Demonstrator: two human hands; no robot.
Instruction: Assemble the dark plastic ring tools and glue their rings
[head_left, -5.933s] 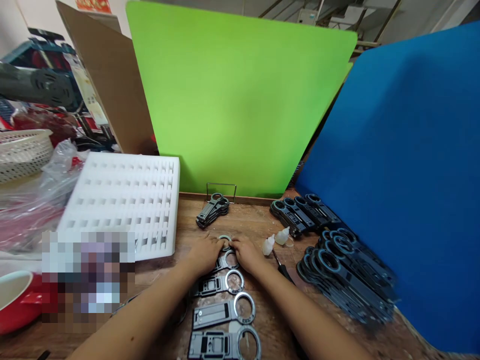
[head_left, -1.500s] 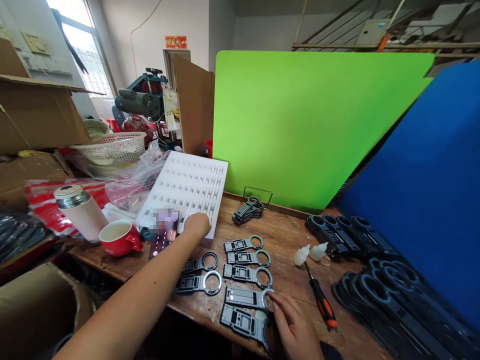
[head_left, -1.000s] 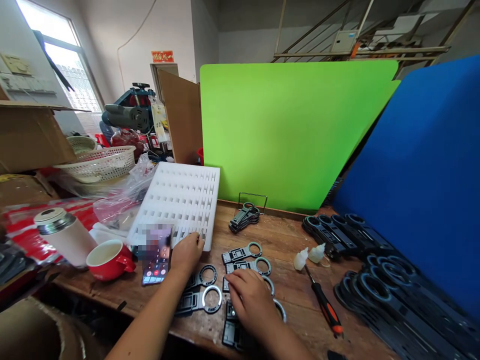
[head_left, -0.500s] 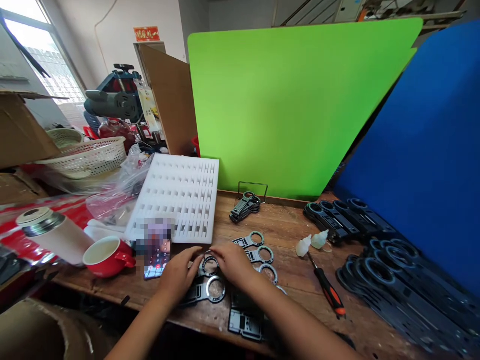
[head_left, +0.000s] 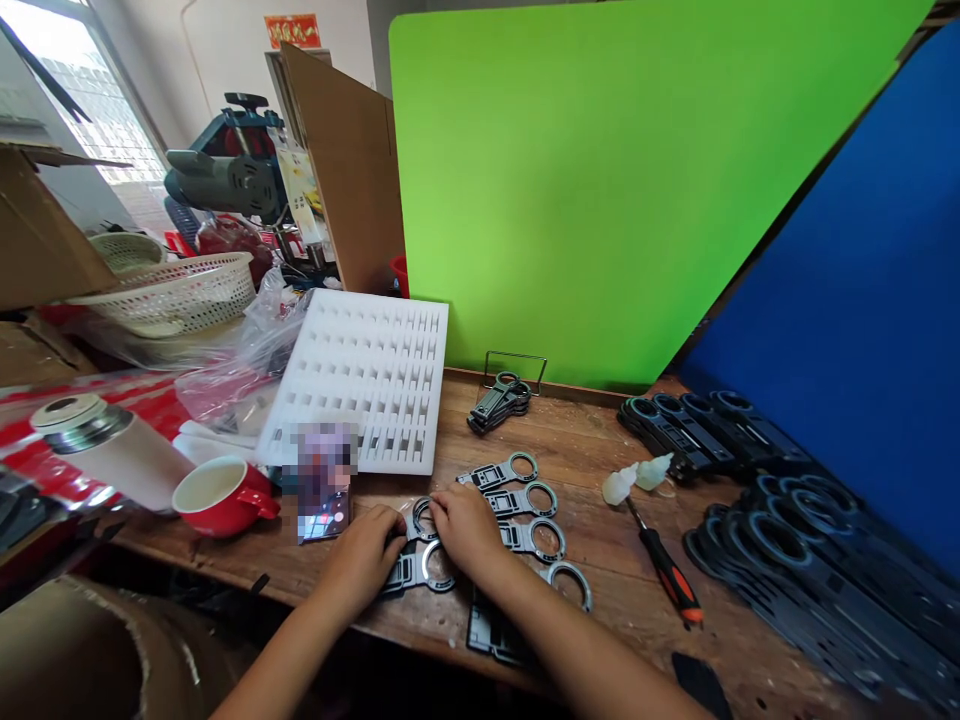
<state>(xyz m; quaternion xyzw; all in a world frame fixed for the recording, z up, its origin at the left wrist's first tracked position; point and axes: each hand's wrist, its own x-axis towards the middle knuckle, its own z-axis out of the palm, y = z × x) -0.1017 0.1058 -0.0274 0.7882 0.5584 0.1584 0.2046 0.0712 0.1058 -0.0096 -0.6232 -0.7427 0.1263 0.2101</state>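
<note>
Phone [head_left: 336, 516] — between mug [head_left: 219, 497] and hands [head_left: 361, 552]

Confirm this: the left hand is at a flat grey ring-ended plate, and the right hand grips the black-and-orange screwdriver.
Not quite: the head view shows the right hand at that flat grey ring-ended plate too; the black-and-orange screwdriver lies untouched on the brown wooden table. The left hand is as you say.

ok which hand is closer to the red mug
Left. The left hand is to the right of the red mug, with the phone between them; the right hand is farther right, beyond the left hand.
</note>
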